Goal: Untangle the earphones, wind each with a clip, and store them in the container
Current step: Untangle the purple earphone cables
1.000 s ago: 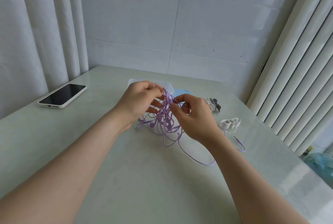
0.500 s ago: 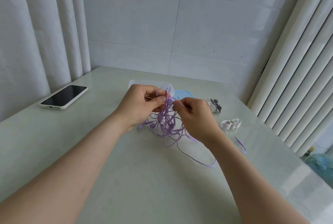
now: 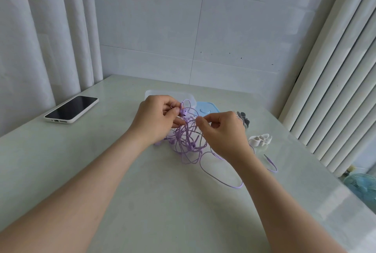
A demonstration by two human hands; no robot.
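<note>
Lilac earphones hang in tangled loops; both hands' fingers pinch the cord.

Holds bare left hand raised at centre, back toward the camera, fingers curled inward, thumb and forefinger pinching the tangled thin purple earphone cable near a bud. Holds bare right hand just beside it and slightly lower, thumb and forefinger pinched on one strand, remaining fingers curled under. Extends both bare forearms in from the lower corners, converging toward the hands.
</note>
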